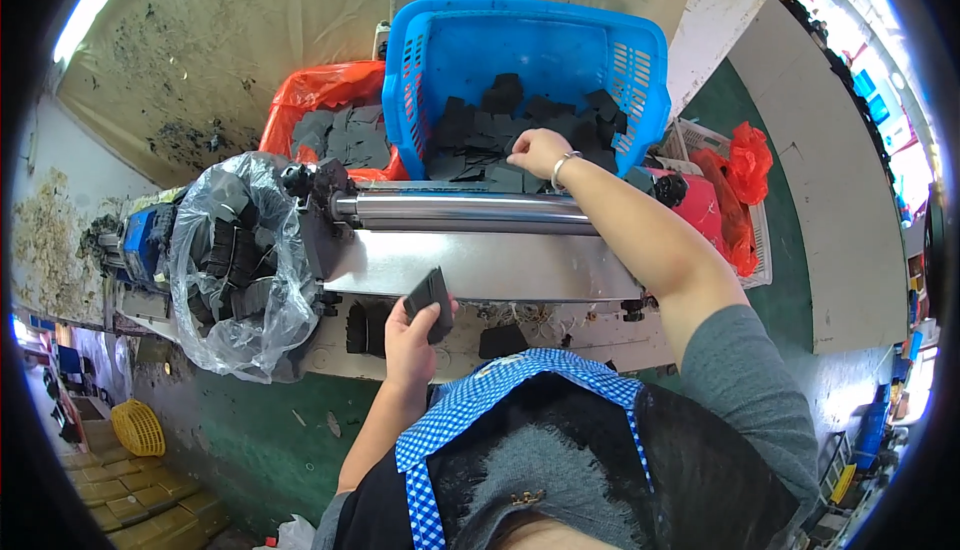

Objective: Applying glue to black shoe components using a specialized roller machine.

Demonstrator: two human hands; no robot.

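My left hand [410, 335] grips a small stack of flat black pieces [430, 300] at the near edge of a metal machine plate [480, 262]. My right hand [538, 153], with a bracelet at the wrist, reaches over the shiny steel roller [460, 212] into a blue plastic basket [440, 60]. Its fingers rest on the loose black pieces [500, 120] piled in the basket's bottom. I cannot tell whether it has closed on one.
A clear plastic bag [240, 260] of black pieces covers the machine's left end. A red bag [330, 95] with grey-black sheets lies behind it. A white crate [760, 240] with a red bag stands at right. A yellow basket [137, 428] sits on the floor at lower left.
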